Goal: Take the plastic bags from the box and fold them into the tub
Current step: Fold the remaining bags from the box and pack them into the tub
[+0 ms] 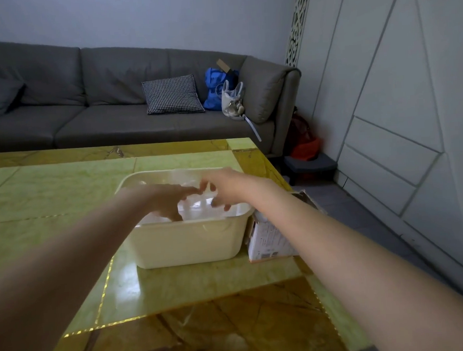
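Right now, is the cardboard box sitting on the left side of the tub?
No, the box stands against the right side of the cream tub.

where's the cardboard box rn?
In the head view, the cardboard box stands on the table near its right edge, just right of the cream tub, partly under the right forearm.

The worktop (63, 191) lies bare left of and nearer than the tub (188, 243). On the right, the box (269, 240) stands just beside the tub, blocking that side.
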`<state>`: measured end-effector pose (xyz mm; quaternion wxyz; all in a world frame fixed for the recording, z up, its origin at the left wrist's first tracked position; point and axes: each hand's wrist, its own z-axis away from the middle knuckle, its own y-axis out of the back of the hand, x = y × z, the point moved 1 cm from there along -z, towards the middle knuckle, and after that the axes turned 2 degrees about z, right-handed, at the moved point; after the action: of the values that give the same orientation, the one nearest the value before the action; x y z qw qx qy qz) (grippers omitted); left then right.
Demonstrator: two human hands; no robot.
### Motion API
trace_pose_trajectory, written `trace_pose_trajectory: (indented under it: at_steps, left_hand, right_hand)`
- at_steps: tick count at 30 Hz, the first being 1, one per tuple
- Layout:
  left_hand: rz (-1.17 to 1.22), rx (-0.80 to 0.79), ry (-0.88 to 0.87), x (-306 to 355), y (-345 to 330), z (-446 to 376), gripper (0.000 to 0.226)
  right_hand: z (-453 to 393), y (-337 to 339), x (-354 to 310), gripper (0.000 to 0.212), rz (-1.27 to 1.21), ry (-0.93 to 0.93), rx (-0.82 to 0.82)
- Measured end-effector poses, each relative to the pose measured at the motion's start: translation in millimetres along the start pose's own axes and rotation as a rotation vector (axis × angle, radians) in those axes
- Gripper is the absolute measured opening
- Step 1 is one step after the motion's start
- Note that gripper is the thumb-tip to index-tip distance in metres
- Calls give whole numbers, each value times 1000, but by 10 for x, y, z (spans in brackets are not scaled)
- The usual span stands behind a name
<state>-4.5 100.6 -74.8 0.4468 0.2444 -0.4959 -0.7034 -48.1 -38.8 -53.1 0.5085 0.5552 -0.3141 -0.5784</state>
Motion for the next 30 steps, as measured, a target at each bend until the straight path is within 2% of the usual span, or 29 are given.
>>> trace_pose_trajectory:
  at_steps: [2, 3, 6, 8, 10, 12, 13, 15, 18, 20, 24, 28, 30]
  left_hand:
    - [-1, 29, 5, 4, -28, -20, 84]
    - [21, 17, 21, -14, -42, -25, 84]
    - [124, 41, 40, -76, -15, 17, 66]
    - [194, 214, -6, -97, 77, 68, 42]
    - [315, 454, -60, -58, 181, 129, 24]
    - [383, 644, -115, 58, 261, 177, 16]
    - [400, 675, -150, 145, 279, 191, 15]
    - [406, 646, -253, 360, 287, 197, 16]
    - [307, 541, -401, 685, 239, 157, 18]
    - [185, 476, -445, 868, 178, 131, 20]
    - [-25, 426, -426, 1057, 26, 78, 26]
    - [-98, 383, -380, 1126, -28, 23, 26]
    - [-84, 357, -363, 1135, -19, -5, 26]
  right_hand:
    - [-62, -97, -32, 43, 163, -47, -190]
    - [-93, -146, -41, 41, 258, -59, -235]
    - [-143, -200, -13, 39, 333, -74, -229]
    - [-131, -143, 11, 39, 276, -72, -156]
    - [-66, -9, 49, 33, 121, -45, -15]
    - [61, 200, 99, 21, 16, -31, 166]
    - [123, 294, 148, 17, 6, -48, 233]
    - [264, 427, 279, 18, 46, -116, 256]
    - [466, 410, 495, 12, 15, -254, 79]
    - [563, 313, 616, 18, -18, -312, 3]
    - [603, 76, 743, 29, -4, -364, -24]
    - [543, -69, 803, 14, -30, -369, 56]
    - [535, -63, 840, 16, -58, -339, 80]
